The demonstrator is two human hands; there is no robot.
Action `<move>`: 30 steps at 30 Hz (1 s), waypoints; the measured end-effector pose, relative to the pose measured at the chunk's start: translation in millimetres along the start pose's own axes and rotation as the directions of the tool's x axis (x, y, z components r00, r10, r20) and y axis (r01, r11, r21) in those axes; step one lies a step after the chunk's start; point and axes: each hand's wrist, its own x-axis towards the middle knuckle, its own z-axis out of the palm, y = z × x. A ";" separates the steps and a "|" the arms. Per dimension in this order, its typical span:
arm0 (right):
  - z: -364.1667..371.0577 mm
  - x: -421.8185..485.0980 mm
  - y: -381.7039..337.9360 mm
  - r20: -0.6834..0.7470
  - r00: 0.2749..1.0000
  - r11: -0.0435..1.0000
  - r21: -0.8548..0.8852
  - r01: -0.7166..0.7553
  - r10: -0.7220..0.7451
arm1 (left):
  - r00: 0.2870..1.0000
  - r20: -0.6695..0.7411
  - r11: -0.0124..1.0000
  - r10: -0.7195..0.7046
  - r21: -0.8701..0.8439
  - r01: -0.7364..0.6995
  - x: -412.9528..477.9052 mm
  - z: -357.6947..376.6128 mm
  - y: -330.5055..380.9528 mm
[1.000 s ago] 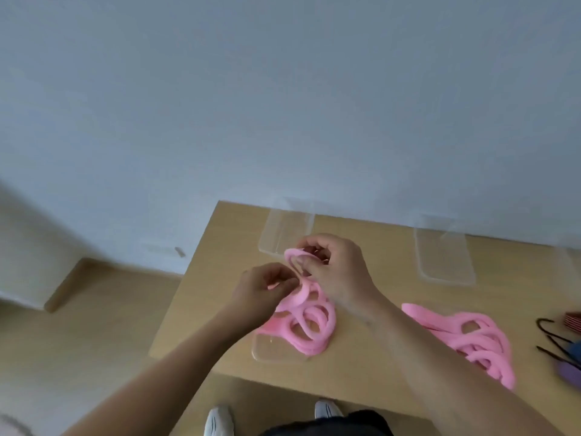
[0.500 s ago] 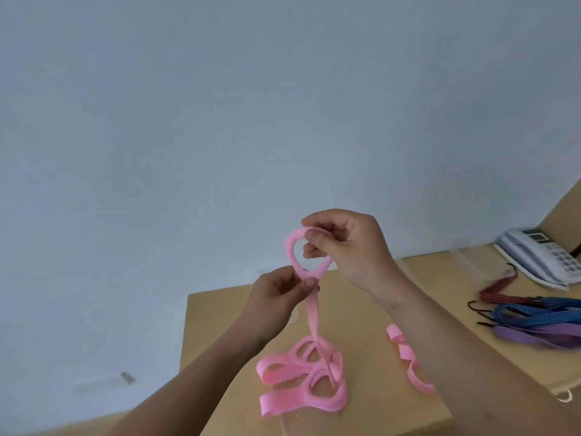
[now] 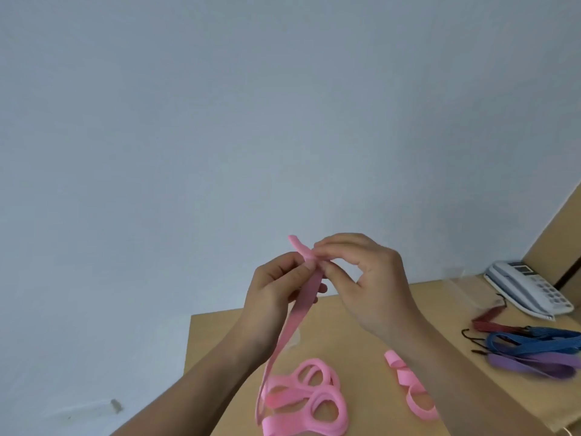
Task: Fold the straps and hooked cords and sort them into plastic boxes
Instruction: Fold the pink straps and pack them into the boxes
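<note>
Both hands are raised above the wooden table [image 3: 345,335] and pinch the top of a pink strap [image 3: 292,325]. My left hand [image 3: 276,291] pinches it from the left and my right hand [image 3: 361,278] from the right, with a short end sticking up between them. The strap hangs down to a coiled pink heap [image 3: 308,404] on the table. A second pink strap [image 3: 408,391] lies to the right, partly behind my right forearm. Blue hooked cords [image 3: 534,341], a dark red cord [image 3: 490,322] and a purple strap [image 3: 534,365] lie at the right.
A clear plastic box [image 3: 465,287] stands at the table's back right, faint against the wall. A white desk telephone [image 3: 528,289] sits beside it. The table's left edge drops to the floor. A brown panel rises at the far right.
The round loop held half a second ago has been flattened into a fold between my fingertips. My hands are closer together, and the view has tilted up from the table.
</note>
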 end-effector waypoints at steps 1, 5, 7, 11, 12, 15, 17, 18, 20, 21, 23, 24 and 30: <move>-0.1 -0.3 1.0 0.003 1.000 1.000 0.001 0.030 -0.030 | 1.000 -0.024 1.000 0.009 0.006 -0.008 -1.7 1.7 1.8; -0.8 0.8 3.0 -0.005 0.994 0.993 0.024 0.111 -0.111 | 0.994 -0.106 0.999 0.023 0.025 -0.021 -7.4 9.5 4.7; -1.9 0.3 3.9 -0.012 0.991 0.990 0.053 0.134 -0.133 | 0.991 -0.131 0.999 0.026 0.048 -0.020 -10.8 12.8 4.8; -8.5 1.1 9.6 0.000 0.993 0.992 0.045 0.118 -0.118 | 0.985 -0.164 0.986 0.060 0.165 -0.032 -18.6 19.7 1.7; -10.0 1.9 10.6 0.035 0.992 0.993 0.015 0.118 -0.118 | 0.981 -0.184 0.983 0.066 0.182 -0.032 -20.5 22.2 1.3; -12.8 4.7 13.4 0.172 0.977 0.991 -0.007 0.131 -0.128 | 0.967 -0.239 0.976 0.089 0.214 -0.037 -24.7 29.5 2.7; -14.1 5.9 15.0 0.235 0.963 0.991 0.007 0.136 -0.134 | 0.959 -0.263 0.970 0.101 0.238 -0.037 -26.6 34.6 5.2; -15.1 6.7 15.9 0.253 0.958 0.990 0.005 0.139 -0.136 | 0.955 -0.279 0.968 0.101 0.250 -0.030 -27.0 37.3 6.0; -17.2 8.3 17.7 0.274 0.952 0.988 -0.023 0.152 -0.141 | 0.939 -0.331 0.969 0.088 0.247 -0.003 -26.5 42.8 5.2; -18.1 8.6 18.5 0.280 0.949 0.986 -0.044 0.162 -0.143 | 0.930 -0.361 0.972 0.071 0.232 0.016 -25.4 45.1 4.5; -18.9 8.2 20.7 0.286 0.948 0.983 -0.076 0.169 -0.141 | 0.913 -0.406 0.975 0.025 0.213 0.068 -23.3 49.2 2.3; -19.2 7.4 22.3 0.284 0.949 0.983 -0.080 0.164 -0.135 | 0.906 -0.424 0.973 -0.001 0.207 0.098 -22.4 51.0 1.1; -18.6 -1.5 32.6 0.188 0.971 0.981 -0.093 0.169 -0.150 | 0.918 -0.378 0.974 -0.122 0.133 0.184 -21.9 57.0 -2.8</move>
